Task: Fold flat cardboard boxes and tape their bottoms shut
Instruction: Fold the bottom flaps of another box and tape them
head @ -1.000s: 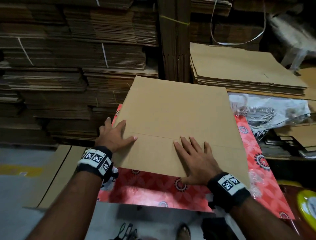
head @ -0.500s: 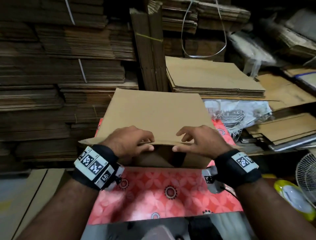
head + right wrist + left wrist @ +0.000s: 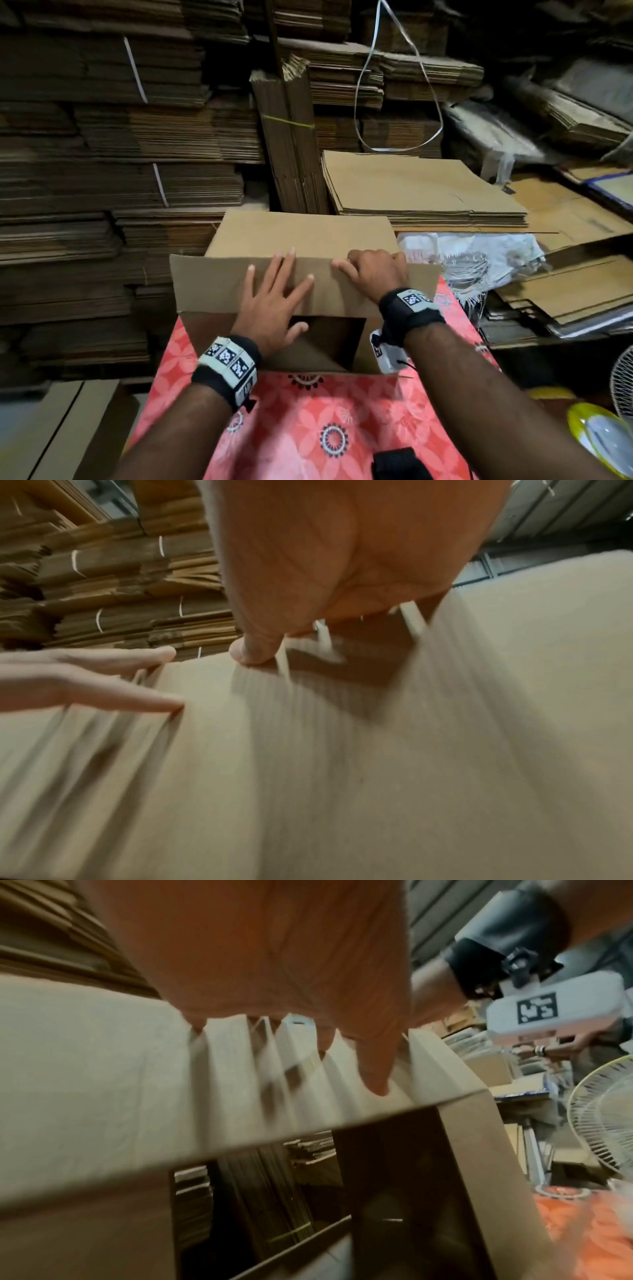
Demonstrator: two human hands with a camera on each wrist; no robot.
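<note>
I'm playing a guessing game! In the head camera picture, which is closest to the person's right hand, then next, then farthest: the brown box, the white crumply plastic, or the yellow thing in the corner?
From the right hand:
1. Brown box, under the fingers.
2. White crumply plastic, just right.
3. Yellow thing, bottom right corner.

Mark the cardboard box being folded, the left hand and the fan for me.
cardboard box [image 3: 209,284], head view: on the folded-over flap, left of the fingers.
left hand [image 3: 270,308], head view: back of the hand, pressing flat on that flap.
fan [image 3: 621,380], head view: white wire grille at the right edge.
</note>
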